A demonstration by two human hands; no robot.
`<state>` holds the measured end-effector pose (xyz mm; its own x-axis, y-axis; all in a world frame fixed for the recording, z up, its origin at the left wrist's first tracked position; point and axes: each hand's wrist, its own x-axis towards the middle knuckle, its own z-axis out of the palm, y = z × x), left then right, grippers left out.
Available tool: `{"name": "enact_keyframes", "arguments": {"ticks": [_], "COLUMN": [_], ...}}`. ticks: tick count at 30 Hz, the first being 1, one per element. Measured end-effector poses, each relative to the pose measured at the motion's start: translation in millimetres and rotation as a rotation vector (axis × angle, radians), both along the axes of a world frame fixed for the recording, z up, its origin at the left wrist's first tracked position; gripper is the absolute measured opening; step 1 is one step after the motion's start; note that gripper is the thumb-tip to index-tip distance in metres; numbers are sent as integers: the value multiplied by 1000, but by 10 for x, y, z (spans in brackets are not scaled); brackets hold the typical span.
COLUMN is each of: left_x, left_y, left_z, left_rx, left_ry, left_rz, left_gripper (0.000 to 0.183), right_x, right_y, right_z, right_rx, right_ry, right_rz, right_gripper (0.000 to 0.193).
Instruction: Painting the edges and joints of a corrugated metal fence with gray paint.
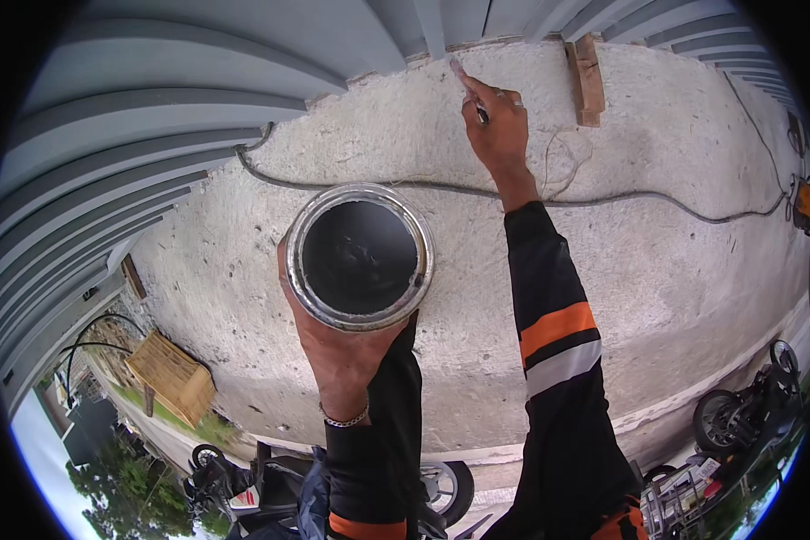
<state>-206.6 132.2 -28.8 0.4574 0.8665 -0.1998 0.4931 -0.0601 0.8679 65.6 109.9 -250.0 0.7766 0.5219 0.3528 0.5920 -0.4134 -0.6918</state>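
Round silver metal can (362, 320) with a dark grey interior is resting in our left hand (346, 355) over the pale concrete floor (243, 297), fingers wrapping its side. Our right hand (499, 130) is pinching a slim, pale-tipped tool (458, 68), apparently a brush, at the foot of the grey ribbed metal wall (198, 101); we cannot tell whether they are touching. For best control, we should be holding the can level and pinching lightly.

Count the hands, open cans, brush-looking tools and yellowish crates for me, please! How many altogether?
Hands, meaning the left hand and the right hand: 2
Open can: 1
Brush-like tool: 1
Yellowish crate: 1
Total: 5
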Motion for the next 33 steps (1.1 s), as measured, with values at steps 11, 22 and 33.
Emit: {"name": "enact_keyframes", "arguments": {"ticks": [11, 22, 33], "left_x": [91, 179, 234], "left_y": [115, 208, 228], "left_z": [-15, 33, 57], "left_rx": [70, 74, 75], "left_ry": [16, 71, 52], "left_rz": [-79, -93, -103], "left_gripper": [90, 91, 91], "right_x": [45, -27, -42], "right_y": [-87, -46, 24], "right_z": [-123, 31, 111], "right_rx": [4, 89, 187], "right_ry": [27, 114, 215], "right_rz": [-30, -47, -48], "right_gripper": [38, 39, 34]}}
